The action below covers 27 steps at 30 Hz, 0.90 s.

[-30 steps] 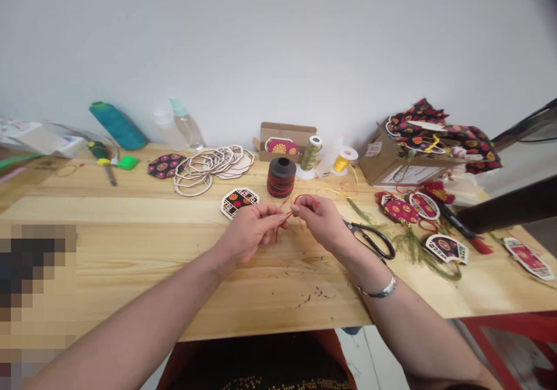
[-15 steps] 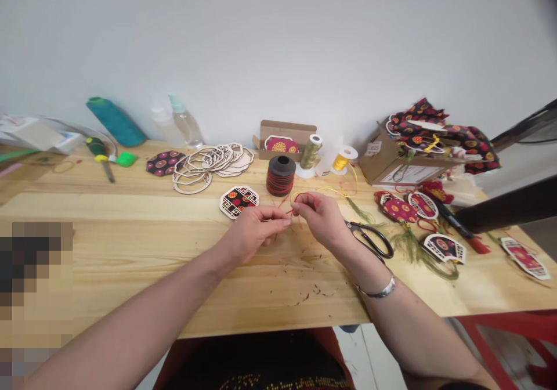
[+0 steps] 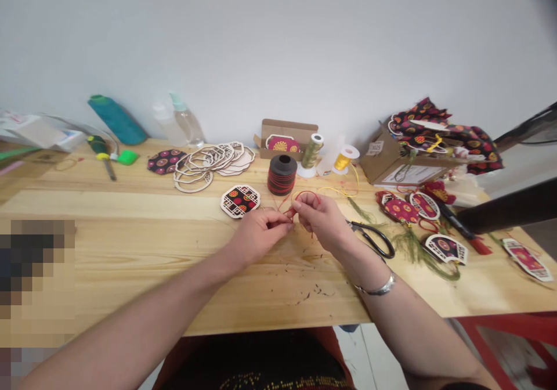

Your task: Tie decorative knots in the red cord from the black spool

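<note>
Thin red cord (image 3: 314, 194) loops up between my two hands over the wooden table. My left hand (image 3: 265, 231) pinches the cord at its fingertips, pointing right. Close beside it, my right hand (image 3: 319, 219) holds the looped cord between thumb and forefinger, and a short red end hangs below its fingers. Just behind my hands stands a black spool wound with dark red cord (image 3: 282, 181). An ornament with a pale lattice frame and dark floral fabric (image 3: 240, 201) lies behind my left hand. Black-handled scissors (image 3: 373, 240) rest by my right wrist.
Pale cut-out frames (image 3: 213, 163), a teal thread cone (image 3: 117, 120) and a screwdriver (image 3: 104, 158) lie at the back left. Green (image 3: 312, 155) and yellow (image 3: 346, 158) spools stand behind. A cardboard box (image 3: 391, 161) holds fabric at right, near tasselled ornaments (image 3: 400, 209).
My fingers have shifted slightly on the cord. The red loop above my right hand shows more clearly, and a cord end now hangs below that hand.
</note>
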Available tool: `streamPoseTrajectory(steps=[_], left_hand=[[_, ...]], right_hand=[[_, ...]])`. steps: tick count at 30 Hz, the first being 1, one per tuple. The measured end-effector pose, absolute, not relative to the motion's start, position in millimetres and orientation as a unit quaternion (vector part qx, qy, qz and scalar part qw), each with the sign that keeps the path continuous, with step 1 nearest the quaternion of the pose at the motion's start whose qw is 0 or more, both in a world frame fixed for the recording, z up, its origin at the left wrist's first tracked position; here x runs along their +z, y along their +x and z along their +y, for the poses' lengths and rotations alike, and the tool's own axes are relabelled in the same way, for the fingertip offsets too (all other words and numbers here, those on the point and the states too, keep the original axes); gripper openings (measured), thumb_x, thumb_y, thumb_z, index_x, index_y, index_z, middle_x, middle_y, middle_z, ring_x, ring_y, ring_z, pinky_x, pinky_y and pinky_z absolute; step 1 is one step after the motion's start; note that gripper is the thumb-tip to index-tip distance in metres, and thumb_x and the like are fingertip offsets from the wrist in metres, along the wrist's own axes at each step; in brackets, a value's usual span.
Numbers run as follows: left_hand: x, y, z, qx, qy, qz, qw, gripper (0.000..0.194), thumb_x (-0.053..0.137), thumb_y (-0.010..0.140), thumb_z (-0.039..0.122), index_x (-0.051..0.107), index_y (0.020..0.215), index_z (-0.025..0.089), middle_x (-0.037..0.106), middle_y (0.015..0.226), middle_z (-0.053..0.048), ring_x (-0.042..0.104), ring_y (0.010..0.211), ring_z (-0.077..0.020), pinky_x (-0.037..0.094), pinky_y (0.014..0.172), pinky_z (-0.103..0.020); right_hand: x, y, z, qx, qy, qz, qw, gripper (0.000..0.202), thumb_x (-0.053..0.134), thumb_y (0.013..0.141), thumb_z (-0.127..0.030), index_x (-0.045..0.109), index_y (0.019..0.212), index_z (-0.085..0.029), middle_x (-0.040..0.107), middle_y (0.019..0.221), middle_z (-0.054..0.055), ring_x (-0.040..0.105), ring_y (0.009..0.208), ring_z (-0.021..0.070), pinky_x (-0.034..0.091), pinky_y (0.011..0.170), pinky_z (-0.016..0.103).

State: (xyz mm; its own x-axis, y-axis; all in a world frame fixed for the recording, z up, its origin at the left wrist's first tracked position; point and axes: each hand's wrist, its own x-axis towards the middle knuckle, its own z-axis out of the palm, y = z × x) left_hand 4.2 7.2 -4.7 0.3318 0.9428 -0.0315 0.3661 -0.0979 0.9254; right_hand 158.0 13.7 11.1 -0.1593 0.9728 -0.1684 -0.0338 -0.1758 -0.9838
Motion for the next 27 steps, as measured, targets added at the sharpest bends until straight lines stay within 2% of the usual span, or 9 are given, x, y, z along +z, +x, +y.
streamPoseTrajectory(steps=[7,9,12,14,16,18,21,24,27], left_hand=[[-3.3,4.8,6.4,0.294,0.672,0.488,0.473,0.023,0.058,0.077,0.035,0.072,0.079,0.017,0.054,0.061,0.002,0.046,0.048,-0.009,0.037,0.047,-0.024],[-2.0,4.0,6.5,0.32,0.691,0.484,0.431,0.023,0.058,0.078,0.035,0.072,0.076,0.017,0.058,0.07,-0.001,0.053,0.059,-0.012,0.043,0.055,-0.025],[0.8,0.9,6.1,0.399,0.716,0.493,0.292,0.022,0.057,0.079,0.033,0.069,0.07,0.016,0.057,0.098,-0.009,0.057,0.084,-0.0183,0.048,0.076,-0.033],[3.0,-1.1,5.0,0.455,0.715,0.497,0.187,0.018,0.058,0.079,0.029,0.065,0.069,0.016,0.053,0.11,-0.011,0.054,0.098,-0.0219,0.044,0.089,-0.04],[4.3,-1.5,3.3,0.499,0.709,0.478,0.143,0.009,0.059,0.078,0.024,0.062,0.074,0.017,0.049,0.117,-0.011,0.049,0.109,-0.0237,0.038,0.098,-0.043],[3.9,0.2,1.5,0.517,0.705,0.445,0.197,0.012,0.06,0.078,0.022,0.061,0.089,0.017,0.047,0.123,-0.012,0.046,0.118,-0.0238,0.037,0.101,-0.041],[1.4,4.7,-0.3,0.471,0.672,0.401,0.408,0.034,0.059,0.079,0.024,0.054,0.112,0.017,0.05,0.126,-0.013,0.052,0.114,-0.0227,0.044,0.094,-0.036],[0.6,7.6,0.2,0.393,0.601,0.403,0.568,0.044,0.056,0.082,0.029,0.049,0.122,0.014,0.064,0.103,-0.011,0.063,0.092,-0.0197,0.049,0.08,-0.033],[3.1,7.8,2.4,0.367,0.577,0.446,0.577,0.042,0.057,0.08,0.031,0.054,0.118,0.012,0.067,0.084,-0.006,0.062,0.072,-0.0158,0.048,0.067,-0.028]], right_hand=[[8.7,157.6,13.0,0.614,-0.476,-0.463,0.426,0.024,0.063,0.071,-0.036,0.05,0.064,-0.017,0.051,0.055,-0.004,0.033,0.043,0.0045,0.021,0.041,0.021],[8.5,159.7,13.7,0.606,-0.482,-0.47,0.424,0.024,0.062,0.072,-0.036,0.05,0.064,-0.017,0.049,0.054,-0.005,0.033,0.043,0.0045,0.021,0.041,0.021],[8.6,162.4,15.5,0.578,-0.491,-0.495,0.423,0.024,0.061,0.074,-0.036,0.05,0.063,-0.017,0.048,0.054,-0.005,0.033,0.042,0.0046,0.022,0.041,0.021],[8.8,162.9,16.2,0.557,-0.493,-0.517,0.423,0.023,0.06,0.076,-0.034,0.051,0.062,-0.017,0.048,0.054,-0.005,0.034,0.043,0.0048,0.023,0.042,0.021],[9.3,162.5,15.9,0.54,-0.499,-0.537,0.413,0.022,0.059,0.076,-0.033,0.052,0.062,-0.017,0.05,0.054,-0.004,0.035,0.043,0.0051,0.025,0.042,0.021],[9.9,161.4,14.7,0.526,-0.505,-0.553,0.403,0.022,0.058,0.076,-0.032,0.052,0.062,-0.017,0.051,0.054,-0.004,0.036,0.044,0.0055,0.026,0.042,0.021],[10.8,159.9,12.8,0.518,-0.504,-0.567,0.396,0.022,0.058,0.076,-0.032,0.051,0.061,-0.018,0.048,0.052,-0.005,0.035,0.044,0.0057,0.026,0.042,0.021],[10.8,159.1,12.1,0.524,-0.499,-0.566,0.395,0.022,0.059,0.075,-0.032,0.051,0.061,-0.018,0.047,0.051,-0.004,0.035,0.045,0.0063,0.027,0.043,0.021],[10.1,159.0,12.4,0.523,-0.5,-0.567,0.393,0.022,0.059,0.075,-0.032,0.052,0.061,-0.017,0.05,0.054,-0.003,0.037,0.047,0.0068,0.029,0.045,0.021]])
